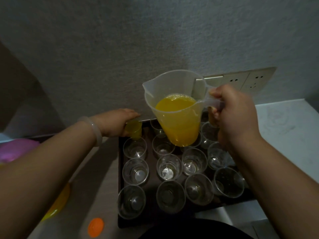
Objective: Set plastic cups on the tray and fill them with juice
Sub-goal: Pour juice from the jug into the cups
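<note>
A dark tray point(120, 169) holds several clear plastic cups point(170, 167) standing upright and empty. At the tray's far left corner stands a cup full of orange juice point(133, 129), and my left hand point(115, 122) grips it from the left. My right hand point(234, 114) grips the handle of a clear plastic jug point(174, 107), about half full of orange juice. The jug hangs above the tray's back rows, nearly upright, spout to the left, and hides some cups behind it.
The tray sits on a pale counter against a grey wall. A wall socket plate point(245, 80) is behind the jug. On the left lie a pink item point(17, 149), a yellow item point(58, 204) and an orange lid point(95, 227).
</note>
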Motion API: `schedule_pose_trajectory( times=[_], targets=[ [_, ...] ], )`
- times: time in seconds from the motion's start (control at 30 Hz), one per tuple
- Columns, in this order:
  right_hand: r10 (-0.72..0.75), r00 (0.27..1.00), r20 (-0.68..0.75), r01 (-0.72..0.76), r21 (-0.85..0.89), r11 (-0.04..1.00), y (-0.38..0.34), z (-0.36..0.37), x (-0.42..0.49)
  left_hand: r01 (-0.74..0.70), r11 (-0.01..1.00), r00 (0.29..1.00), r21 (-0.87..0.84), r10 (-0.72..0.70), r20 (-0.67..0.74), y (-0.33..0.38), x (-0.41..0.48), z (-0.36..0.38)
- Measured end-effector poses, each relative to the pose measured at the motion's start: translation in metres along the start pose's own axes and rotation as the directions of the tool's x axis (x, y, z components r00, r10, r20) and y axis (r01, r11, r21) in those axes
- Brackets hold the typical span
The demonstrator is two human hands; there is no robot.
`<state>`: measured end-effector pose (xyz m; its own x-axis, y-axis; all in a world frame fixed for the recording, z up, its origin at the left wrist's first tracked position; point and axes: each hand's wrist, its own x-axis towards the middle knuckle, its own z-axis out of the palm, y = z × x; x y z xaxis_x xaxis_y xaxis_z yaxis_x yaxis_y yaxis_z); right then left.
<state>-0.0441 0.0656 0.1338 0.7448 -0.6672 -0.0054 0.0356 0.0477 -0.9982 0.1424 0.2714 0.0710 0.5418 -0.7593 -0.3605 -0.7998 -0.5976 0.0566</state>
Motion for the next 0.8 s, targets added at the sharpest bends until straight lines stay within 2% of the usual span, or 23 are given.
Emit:
schedule_pose_trajectory(
  times=[0.2,0.33,0.43,0.6,0.67,0.7,0.8],
  targets=[
    [-0.010,1.000,-0.003,0.010,-0.028,1.000,-0.001,-0.006,-0.001,0.022,0.986,0.999,-0.166,-0.028,-0.035,-0.001,-0.003,-0.005],
    [0.003,1.000,-0.013,-0.003,0.029,1.000,-0.003,-0.006,-0.003,-0.061,0.966,0.959,-0.251,-0.013,-0.283,0.007,-0.002,-0.014],
    [-0.006,1.000,-0.019,0.006,0.027,1.000,-0.002,-0.008,-0.002,-0.087,0.973,0.942,-0.213,0.011,-0.335,0.021,0.003,-0.016],
    [-0.050,0.997,-0.053,0.050,0.004,0.999,-0.004,-0.011,-0.004,-0.128,0.984,0.973,-0.122,0.100,-0.210,0.047,0.015,-0.015],
    [-0.167,0.985,-0.036,0.157,-0.205,0.966,-0.004,-0.017,-0.004,-0.120,0.989,0.983,-0.086,0.106,-0.151,0.052,0.021,-0.014],
    [-0.177,0.984,-0.021,0.167,-0.240,0.956,-0.005,-0.019,-0.003,-0.121,0.990,0.986,-0.077,0.111,-0.128,0.054,0.024,-0.013],
    [-0.196,0.980,-0.040,0.184,-0.212,0.960,-0.003,-0.026,0.000,-0.102,0.992,0.991,-0.080,0.094,-0.091,0.056,0.030,-0.010]
  ],
)
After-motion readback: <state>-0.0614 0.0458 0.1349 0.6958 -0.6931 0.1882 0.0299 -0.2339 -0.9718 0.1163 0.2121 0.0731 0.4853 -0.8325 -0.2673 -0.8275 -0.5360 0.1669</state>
